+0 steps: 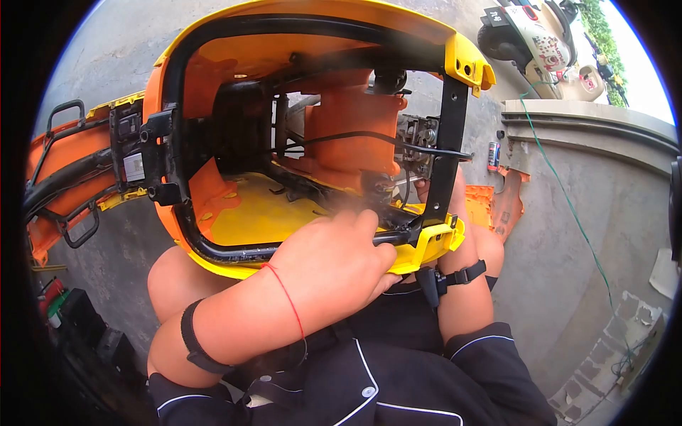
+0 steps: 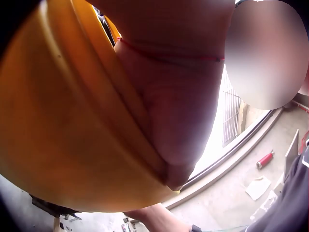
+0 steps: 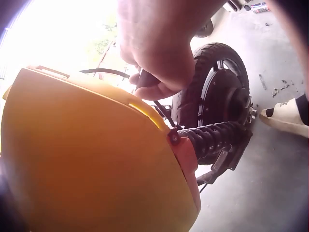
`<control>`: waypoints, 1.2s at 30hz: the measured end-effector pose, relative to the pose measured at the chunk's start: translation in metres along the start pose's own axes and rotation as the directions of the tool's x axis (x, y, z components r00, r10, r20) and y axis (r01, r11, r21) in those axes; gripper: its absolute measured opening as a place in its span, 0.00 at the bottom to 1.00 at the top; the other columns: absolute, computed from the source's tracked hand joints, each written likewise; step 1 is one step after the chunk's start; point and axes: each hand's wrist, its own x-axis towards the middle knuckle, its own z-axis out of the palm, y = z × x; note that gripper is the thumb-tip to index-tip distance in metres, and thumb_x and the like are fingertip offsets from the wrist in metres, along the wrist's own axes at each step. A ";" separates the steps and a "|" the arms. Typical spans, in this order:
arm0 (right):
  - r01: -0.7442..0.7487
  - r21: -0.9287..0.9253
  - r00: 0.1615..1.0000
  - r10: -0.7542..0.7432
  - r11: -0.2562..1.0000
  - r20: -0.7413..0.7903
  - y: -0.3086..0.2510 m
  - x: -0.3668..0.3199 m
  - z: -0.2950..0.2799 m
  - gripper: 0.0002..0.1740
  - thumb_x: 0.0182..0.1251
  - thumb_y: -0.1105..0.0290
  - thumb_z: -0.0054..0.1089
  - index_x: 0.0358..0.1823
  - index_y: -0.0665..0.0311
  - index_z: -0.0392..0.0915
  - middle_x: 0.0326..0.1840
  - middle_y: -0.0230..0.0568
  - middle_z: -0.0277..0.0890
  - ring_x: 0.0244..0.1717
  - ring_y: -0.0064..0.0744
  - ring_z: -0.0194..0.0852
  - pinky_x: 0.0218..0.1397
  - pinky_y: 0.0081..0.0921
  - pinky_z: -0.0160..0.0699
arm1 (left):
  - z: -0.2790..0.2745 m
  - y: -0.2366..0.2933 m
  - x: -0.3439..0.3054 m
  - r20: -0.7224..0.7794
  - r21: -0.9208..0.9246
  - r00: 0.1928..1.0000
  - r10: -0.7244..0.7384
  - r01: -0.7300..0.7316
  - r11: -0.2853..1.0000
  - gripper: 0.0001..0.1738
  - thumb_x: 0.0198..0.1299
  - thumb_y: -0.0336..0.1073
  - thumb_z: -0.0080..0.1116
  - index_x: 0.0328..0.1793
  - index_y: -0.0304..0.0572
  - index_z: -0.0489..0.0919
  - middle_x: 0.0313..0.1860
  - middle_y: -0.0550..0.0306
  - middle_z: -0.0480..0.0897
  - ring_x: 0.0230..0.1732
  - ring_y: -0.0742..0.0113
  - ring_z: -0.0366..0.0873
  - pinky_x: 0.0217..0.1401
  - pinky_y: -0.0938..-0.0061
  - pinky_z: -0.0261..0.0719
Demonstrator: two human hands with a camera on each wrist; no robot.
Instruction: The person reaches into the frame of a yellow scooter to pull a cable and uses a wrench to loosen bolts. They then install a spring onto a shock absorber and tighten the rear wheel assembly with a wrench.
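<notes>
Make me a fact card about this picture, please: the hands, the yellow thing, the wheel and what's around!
Left hand: over the rim of the yellow cover; exact grip unclear
Right hand: fingers around a dark thing, too blurry to name
Yellow cover: curved, with a black frame
Seen through frame: orange part
Wheel: black, beside a coil spring
Floor: grey, small can
Background: white scooter
</notes>
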 end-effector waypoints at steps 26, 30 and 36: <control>0.587 -0.351 0.784 -0.621 0.730 0.018 -0.030 -0.042 0.061 0.22 0.82 0.59 0.43 0.25 0.56 0.62 0.15 0.35 0.61 0.20 0.33 0.67 0.25 0.28 0.69 | -0.002 -0.001 0.001 0.027 -0.052 0.999 -0.022 0.023 0.998 0.16 0.61 0.49 0.67 0.36 0.44 0.83 0.38 0.49 0.76 0.42 0.52 0.81 0.41 0.60 0.83; 0.372 -0.261 0.897 -0.418 0.891 -0.145 -0.026 -0.031 0.052 0.21 0.82 0.57 0.45 0.25 0.54 0.63 0.16 0.33 0.62 0.22 0.33 0.70 0.24 0.30 0.71 | -0.001 0.000 0.001 0.015 -0.040 1.000 -0.027 0.028 0.999 0.16 0.60 0.49 0.68 0.37 0.44 0.84 0.38 0.49 0.75 0.42 0.52 0.81 0.41 0.61 0.83; 0.151 -0.078 0.982 -0.158 0.986 -0.107 -0.010 -0.003 0.026 0.21 0.80 0.58 0.47 0.24 0.52 0.65 0.17 0.28 0.66 0.22 0.24 0.72 0.29 0.24 0.79 | -0.001 0.001 0.000 0.022 -0.021 0.999 -0.034 0.034 0.999 0.15 0.60 0.48 0.69 0.38 0.45 0.84 0.38 0.50 0.76 0.42 0.52 0.82 0.41 0.61 0.83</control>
